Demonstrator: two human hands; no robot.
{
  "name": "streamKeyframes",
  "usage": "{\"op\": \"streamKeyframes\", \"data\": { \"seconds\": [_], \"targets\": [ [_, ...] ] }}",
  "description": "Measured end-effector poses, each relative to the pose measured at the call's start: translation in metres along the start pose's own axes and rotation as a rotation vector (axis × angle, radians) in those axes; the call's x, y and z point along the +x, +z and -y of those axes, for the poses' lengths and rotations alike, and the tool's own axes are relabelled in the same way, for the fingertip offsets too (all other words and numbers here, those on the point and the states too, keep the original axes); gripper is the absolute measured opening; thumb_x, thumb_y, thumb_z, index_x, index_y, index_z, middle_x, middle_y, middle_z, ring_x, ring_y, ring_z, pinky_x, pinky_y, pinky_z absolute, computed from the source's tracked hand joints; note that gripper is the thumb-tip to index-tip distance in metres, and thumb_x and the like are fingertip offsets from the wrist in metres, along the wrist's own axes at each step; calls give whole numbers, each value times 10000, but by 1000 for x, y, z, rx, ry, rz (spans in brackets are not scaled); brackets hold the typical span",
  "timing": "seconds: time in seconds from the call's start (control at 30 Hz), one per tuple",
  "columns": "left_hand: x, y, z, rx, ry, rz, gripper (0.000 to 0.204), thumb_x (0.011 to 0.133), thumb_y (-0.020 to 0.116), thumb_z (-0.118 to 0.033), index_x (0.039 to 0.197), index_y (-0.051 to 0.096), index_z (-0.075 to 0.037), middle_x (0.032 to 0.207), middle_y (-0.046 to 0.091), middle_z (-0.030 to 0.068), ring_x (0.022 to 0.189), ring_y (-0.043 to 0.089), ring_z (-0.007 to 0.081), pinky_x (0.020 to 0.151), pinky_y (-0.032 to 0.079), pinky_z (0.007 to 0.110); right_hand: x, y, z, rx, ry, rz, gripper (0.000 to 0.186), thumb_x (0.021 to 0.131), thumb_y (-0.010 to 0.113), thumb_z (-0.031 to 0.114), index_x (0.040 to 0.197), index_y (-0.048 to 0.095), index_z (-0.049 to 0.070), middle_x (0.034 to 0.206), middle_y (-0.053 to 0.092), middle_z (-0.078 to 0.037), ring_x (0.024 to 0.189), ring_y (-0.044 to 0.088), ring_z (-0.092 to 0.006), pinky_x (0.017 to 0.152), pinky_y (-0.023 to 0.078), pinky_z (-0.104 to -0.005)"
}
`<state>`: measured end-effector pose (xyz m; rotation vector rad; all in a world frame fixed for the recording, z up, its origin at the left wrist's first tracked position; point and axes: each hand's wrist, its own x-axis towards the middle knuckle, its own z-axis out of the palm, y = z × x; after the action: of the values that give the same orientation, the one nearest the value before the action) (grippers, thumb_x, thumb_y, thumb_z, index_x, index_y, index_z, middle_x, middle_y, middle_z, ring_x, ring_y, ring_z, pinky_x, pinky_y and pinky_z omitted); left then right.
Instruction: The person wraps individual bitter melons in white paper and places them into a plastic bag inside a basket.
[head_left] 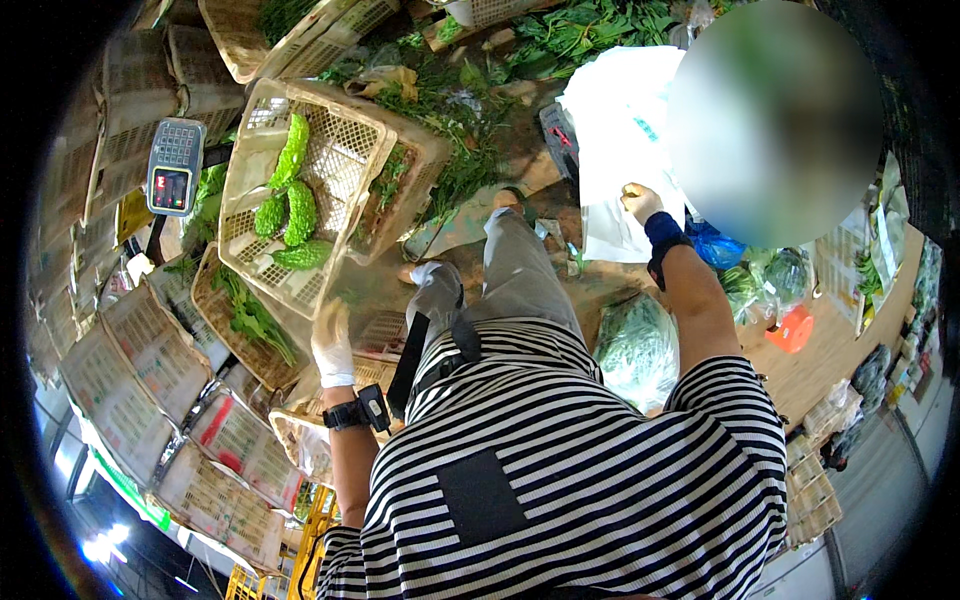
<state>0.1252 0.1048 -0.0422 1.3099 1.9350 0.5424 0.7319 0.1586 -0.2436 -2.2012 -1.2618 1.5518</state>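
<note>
In the head view, a pale plastic crate (345,215) holds several green bitter melons (300,212). My left hand (332,345), in a white glove, is at the crate's near corner. Its fingers are blurred, so I cannot tell whether they grip the rim. To the right, my right hand (640,202) is closed on a large white plastic bag (610,150), which hangs spread out beside it. Part of the bag lies behind a blurred round patch.
A digital scale display (177,167) stands left of the crate. Another crate (240,310) holds leafy greens, and stacked crates (130,350) line the left. Loose greens (470,150) litter the floor ahead. Bagged greens (638,345) and a red-orange object (790,328) lie to the right.
</note>
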Motion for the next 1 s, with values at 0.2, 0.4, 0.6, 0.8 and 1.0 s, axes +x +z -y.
{"op": "streamKeyframes", "data": {
  "seconds": [0.2, 0.4, 0.6, 0.8, 1.0],
  "targets": [
    [-6, -3, -21, -36, 5, 18, 245, 868, 554, -91, 1083, 571, 25, 1051, 607, 123, 941, 583, 180, 842, 464, 284, 43, -10, -5, 575, 149, -51, 229, 846, 541, 140, 1039, 579, 24, 979, 617, -99, 906, 584, -191, 799, 471, -264],
    [1, 3, -66, -524, -86, 142, 305, 854, 573, -84, 1146, 534, -5, 1061, 606, 90, 972, 567, 162, 872, 432, 265, 57, 7, 69, 1043, 155, -102, 264, 855, 534, 176, 1074, 557, 29, 1017, 602, -107, 936, 576, -203, 826, 471, -294],
    [-4, -10, -73, -667, -145, 259, 535, 771, 677, -78, 1257, 456, -51, 1189, 546, 82, 1103, 501, 164, 934, 387, 297, -9, 25, 193, 1655, 29, 441, 301, 865, 528, 211, 1109, 534, 34, 1055, 588, -115, 966, 568, -216, 852, 472, -324],
    [0, -12, -92, -707, 210, 401, 1191, 587, 812, -151, 1429, -30, -108, 1456, 180, 158, 1341, 192, 259, 1076, 170, 409, -87, 182, 363, 1951, 109, 1144, 309, 871, 522, 238, 1120, 526, 56, 1062, 583, -116, 982, 565, -241, 863, 477, -348],
    [-13, -24, -49, -1128, -71, -184, 753, 699, 532, 99, 1374, 254, -88, 1291, 413, 115, 1086, 476, 176, 872, 422, 285, -142, 352, 468, 1527, -197, 911, 140, 855, 513, 149, 939, 573, 54, 952, 606, -101, 836, 598, -223, 752, 494, -330]
  ]
}}
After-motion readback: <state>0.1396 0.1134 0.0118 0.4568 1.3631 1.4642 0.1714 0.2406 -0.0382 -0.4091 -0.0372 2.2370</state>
